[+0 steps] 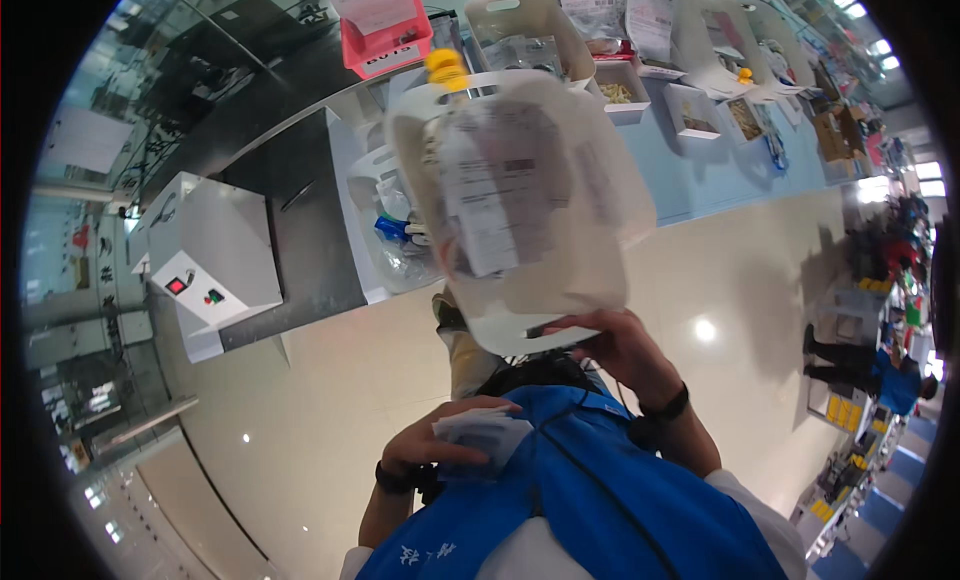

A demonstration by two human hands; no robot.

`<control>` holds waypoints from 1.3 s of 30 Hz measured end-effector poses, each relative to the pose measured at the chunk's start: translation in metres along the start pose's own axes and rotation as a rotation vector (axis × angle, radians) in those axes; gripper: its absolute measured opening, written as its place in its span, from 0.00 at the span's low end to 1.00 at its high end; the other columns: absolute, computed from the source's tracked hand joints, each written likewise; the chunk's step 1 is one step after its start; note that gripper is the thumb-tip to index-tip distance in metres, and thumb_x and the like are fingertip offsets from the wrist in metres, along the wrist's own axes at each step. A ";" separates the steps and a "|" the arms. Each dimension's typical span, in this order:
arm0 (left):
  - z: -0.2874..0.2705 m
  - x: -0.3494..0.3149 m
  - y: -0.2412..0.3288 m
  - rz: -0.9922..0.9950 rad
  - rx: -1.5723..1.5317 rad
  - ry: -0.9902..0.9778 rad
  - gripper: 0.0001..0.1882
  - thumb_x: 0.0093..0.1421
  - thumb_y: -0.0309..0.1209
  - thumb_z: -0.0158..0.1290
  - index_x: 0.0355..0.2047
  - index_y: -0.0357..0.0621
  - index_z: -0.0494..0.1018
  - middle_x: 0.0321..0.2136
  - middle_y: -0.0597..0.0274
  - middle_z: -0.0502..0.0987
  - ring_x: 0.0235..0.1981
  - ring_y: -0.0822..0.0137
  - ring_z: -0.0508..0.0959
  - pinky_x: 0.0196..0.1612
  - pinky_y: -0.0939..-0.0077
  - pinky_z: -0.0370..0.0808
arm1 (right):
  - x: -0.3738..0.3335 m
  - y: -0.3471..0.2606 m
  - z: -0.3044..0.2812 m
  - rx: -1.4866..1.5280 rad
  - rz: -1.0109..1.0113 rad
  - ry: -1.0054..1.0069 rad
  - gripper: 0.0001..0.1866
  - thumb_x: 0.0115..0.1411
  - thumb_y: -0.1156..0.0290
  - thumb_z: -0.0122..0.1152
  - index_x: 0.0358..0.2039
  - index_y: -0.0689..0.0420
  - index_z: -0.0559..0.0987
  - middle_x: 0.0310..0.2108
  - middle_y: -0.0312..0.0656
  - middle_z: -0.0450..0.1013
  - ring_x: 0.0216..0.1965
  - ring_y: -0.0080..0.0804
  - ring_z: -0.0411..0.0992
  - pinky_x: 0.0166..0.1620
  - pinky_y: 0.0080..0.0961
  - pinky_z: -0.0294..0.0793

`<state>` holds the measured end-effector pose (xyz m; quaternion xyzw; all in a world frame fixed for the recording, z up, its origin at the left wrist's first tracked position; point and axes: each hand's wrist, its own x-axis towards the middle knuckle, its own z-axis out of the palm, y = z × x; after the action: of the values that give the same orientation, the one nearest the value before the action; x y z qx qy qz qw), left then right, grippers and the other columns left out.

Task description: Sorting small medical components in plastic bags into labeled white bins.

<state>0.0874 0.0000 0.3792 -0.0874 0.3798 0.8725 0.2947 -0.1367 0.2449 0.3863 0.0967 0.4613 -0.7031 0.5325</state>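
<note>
Right grip (618,345) raised, holding translucent bin (520,205); left grip (440,442) clutches paper (485,430).

A translucent whitish bin (520,200) with a yellow cap (446,68), a red tray (388,42), a blue vest (620,490).

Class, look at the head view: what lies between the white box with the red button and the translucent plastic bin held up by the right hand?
A dark counter surface lies between the white box and the translucent bin.
</note>
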 end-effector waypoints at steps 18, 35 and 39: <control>0.039 0.201 -0.016 0.005 -0.242 0.528 0.30 0.60 0.25 0.53 0.63 0.27 0.65 0.51 0.41 0.80 0.50 0.51 0.84 0.54 0.60 0.83 | -0.109 -0.081 -0.178 -0.055 -0.115 0.325 0.25 0.62 0.74 0.53 0.59 0.73 0.70 0.47 0.58 0.80 0.46 0.40 0.81 0.34 0.23 0.79; -0.042 0.186 0.087 0.132 -0.296 0.290 0.30 0.58 0.27 0.61 0.61 0.32 0.71 0.50 0.49 0.82 0.49 0.57 0.84 0.57 0.64 0.79 | 0.056 -0.132 -0.122 -0.181 0.256 0.170 0.23 0.70 0.72 0.49 0.61 0.71 0.66 0.49 0.57 0.79 0.44 0.44 0.83 0.44 0.31 0.89; -0.056 0.184 0.069 0.142 -0.072 0.487 0.35 0.58 0.30 0.64 0.65 0.31 0.67 0.52 0.50 0.81 0.53 0.61 0.81 0.59 0.68 0.75 | 0.072 -0.142 -0.125 -0.615 0.449 0.204 0.26 0.72 0.58 0.55 0.58 0.68 0.71 0.41 0.52 0.82 0.36 0.39 0.84 0.40 0.31 0.87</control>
<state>-0.1054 0.0053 0.3134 -0.2786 0.4137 0.8570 0.1294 -0.3293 0.2922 0.3494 0.1004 0.6684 -0.3847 0.6286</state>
